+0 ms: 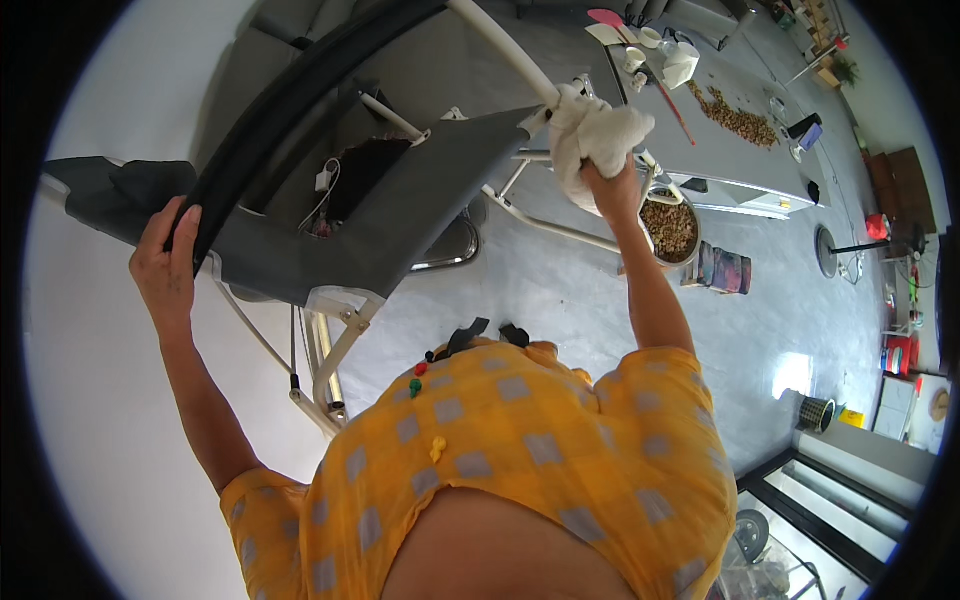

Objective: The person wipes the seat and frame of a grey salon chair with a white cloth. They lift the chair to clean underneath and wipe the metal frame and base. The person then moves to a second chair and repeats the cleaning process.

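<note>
A treadmill-like or chair-like frame with white metal tubes [510, 46] and dark grey fabric panels [450, 176] stands before me; its exact kind is unclear. My left hand [166, 262] grips the lower end of a long, curved black padded bar [262, 124] on it. In my right hand [613, 187] is a bunched white cloth [592, 131], pressed around the joint where a white tube meets the frame. The cloth hides part of my fingers and the joint. A white plug with a cable [324, 180] lies on dark material inside the frame.
To the right of the frame, a bowl of brown pieces [670, 229] sits near a folded patterned cloth [724, 270]. Beyond is a grey table [720, 169] with cups, a red stick and scattered brown pieces [731, 120]. A grey sofa [247, 82] stands behind the frame; a fan stand [826, 251] is at right.
</note>
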Demonstrator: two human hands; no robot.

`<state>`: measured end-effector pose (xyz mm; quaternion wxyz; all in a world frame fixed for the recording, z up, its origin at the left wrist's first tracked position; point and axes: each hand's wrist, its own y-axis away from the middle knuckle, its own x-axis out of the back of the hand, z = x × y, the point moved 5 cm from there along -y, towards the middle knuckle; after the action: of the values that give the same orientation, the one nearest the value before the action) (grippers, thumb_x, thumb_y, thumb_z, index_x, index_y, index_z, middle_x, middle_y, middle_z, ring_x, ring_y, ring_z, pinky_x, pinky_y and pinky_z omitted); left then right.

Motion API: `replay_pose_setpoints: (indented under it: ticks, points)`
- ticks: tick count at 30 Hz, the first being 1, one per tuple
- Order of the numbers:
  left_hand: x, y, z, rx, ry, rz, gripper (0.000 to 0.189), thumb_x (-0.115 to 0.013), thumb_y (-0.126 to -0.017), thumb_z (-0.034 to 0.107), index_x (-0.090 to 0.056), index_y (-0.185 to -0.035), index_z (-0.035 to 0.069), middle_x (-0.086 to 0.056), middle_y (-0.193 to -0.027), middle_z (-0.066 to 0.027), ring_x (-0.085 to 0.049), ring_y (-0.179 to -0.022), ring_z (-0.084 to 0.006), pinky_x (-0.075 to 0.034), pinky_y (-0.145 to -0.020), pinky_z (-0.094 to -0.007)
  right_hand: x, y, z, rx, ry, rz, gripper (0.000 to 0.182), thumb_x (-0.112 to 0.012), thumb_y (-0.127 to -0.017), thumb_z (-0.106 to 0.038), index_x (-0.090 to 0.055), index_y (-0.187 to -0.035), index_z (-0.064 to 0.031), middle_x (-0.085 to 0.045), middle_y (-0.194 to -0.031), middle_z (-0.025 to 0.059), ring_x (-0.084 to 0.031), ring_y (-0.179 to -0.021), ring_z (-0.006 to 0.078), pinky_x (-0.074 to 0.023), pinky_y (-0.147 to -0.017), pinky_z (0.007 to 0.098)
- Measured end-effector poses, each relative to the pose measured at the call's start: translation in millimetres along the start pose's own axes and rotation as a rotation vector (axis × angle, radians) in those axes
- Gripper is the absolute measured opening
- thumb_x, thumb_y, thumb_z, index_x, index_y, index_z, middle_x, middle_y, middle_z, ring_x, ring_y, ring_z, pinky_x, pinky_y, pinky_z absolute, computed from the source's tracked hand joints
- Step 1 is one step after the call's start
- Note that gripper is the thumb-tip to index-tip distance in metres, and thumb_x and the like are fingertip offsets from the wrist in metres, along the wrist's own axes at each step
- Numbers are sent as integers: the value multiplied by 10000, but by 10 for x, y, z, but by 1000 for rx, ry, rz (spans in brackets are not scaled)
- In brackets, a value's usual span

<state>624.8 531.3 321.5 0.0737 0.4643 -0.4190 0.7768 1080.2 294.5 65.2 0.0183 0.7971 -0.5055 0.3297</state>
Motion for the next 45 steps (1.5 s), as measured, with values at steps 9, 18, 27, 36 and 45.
replay_pose_setpoints:
  ticks: [9,18,27,36,45]
  points:
    - [-43,-220,462,-81,-358,-127,370,-500,-922,337,-614,-1058,12,-649,-912,-163,-615,-820,-321,-478,-730,-355,-380,-715,-1166,287,48,55,745,-698,-634,-445,-470,-1233,-65,-591,-1017,189,-591,-927,357,-472,-772,436]
    - [-498,-712,700,12,-484,-228,565,-336,-926,536,-589,-1053,47,-629,-774,-211,-602,-751,-392,-476,-648,-451,-645,-1111,-2009,401,-7,123,653,-708,-632,-435,-501,-1154,-101,-589,-974,165,-598,-888,341,-458,-712,463]
    - [-520,-713,739,16,-530,-230,520,-362,-919,533,-573,-899,58,-605,-691,-182,-584,-696,-385,-466,-600,-435,-516,-904,-1499,508,-131,133,628,-743,-630,-355,-502,-1156,-110,-580,-998,164,-572,-919,359,-461,-755,441]
    - [-549,-686,593,-56,-562,-199,534,-356,-914,550,-592,-907,71,-605,-655,-149,-597,-655,-333,-473,-551,-389,-334,-551,-1028,284,-146,73,562,-715,-649,-325,-512,-1099,-57,-592,-1006,170,-575,-928,392,-454,-752,464]
    - [-500,-698,673,56,-492,-331,525,-345,-918,543,-599,-972,87,-635,-755,-168,-610,-752,-352,-486,-606,-426,61,-17,18,29,25,73,576,-707,-641,-300,-520,-1127,-54,-633,-981,189,-603,-926,374,-469,-786,428]
